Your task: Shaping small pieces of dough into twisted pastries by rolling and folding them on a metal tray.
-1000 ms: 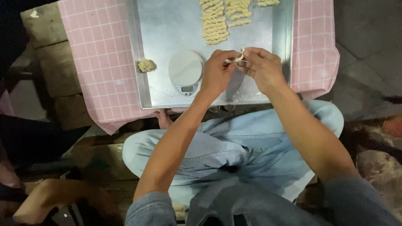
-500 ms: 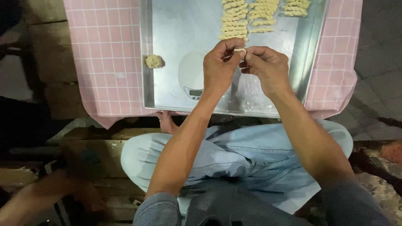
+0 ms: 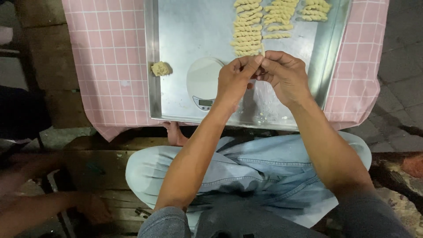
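Observation:
My left hand [image 3: 235, 81] and my right hand [image 3: 285, 75] meet fingertip to fingertip above a shallow metal tray [image 3: 152, 66]. Between the fingertips they pinch a thin pale dough piece [image 3: 263, 51], almost wholly hidden by the fingers. The hands sit just below the near end of a column of twisted dough pieces [image 3: 247, 28]. Two shorter columns of twists [image 3: 282, 17] lie to its right. A round white kitchen scale [image 3: 203, 83] stands on the tray just left of my left hand.
A small dough lump [image 3: 160, 68] lies at the tray's left rim. The tray rests on a pink checked cloth [image 3: 110, 53]. My knees in light jeans [image 3: 264, 163] are below. Another person's arm [image 3: 44, 207] reaches in at the lower left.
Both hands have risen together toward the near end of the dough columns. The dough strip that showed between the fingers is now mostly covered.

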